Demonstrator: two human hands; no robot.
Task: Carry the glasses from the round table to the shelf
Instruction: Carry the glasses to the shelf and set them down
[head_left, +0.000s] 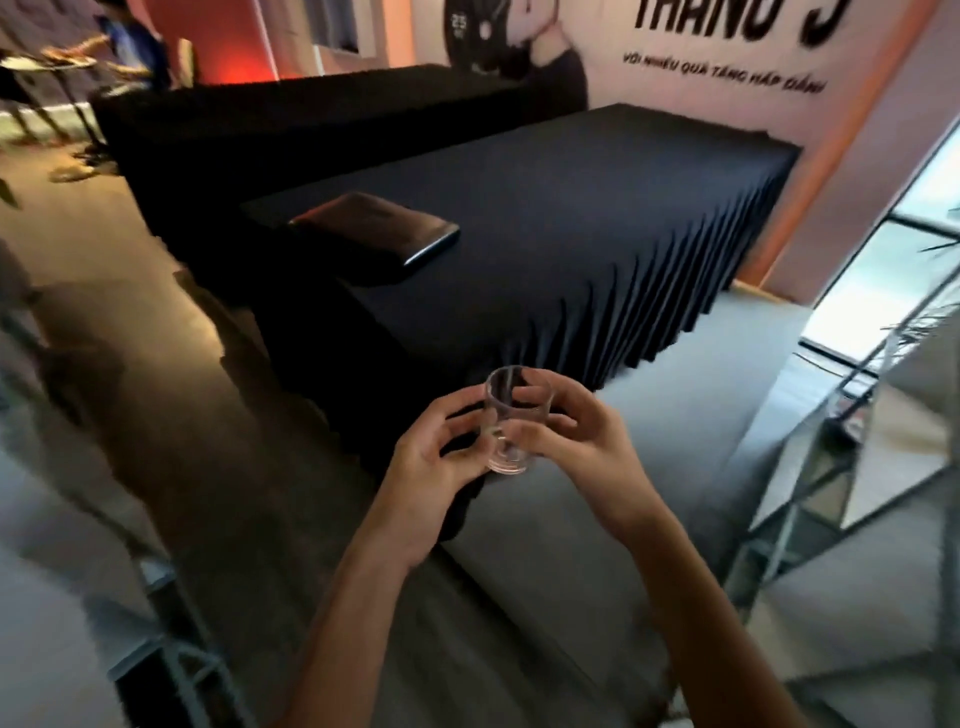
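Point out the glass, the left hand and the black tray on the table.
glass (511, 415): head view, clear side wall.
left hand (436, 467): head view, middle of the hand.
black tray (374, 234): head view, top surface.

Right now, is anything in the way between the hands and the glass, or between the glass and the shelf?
Nothing: both the left hand and right hand already hold the glass. No shelf shows for certain; the metal rack on the right may be it, with only bare floor between.
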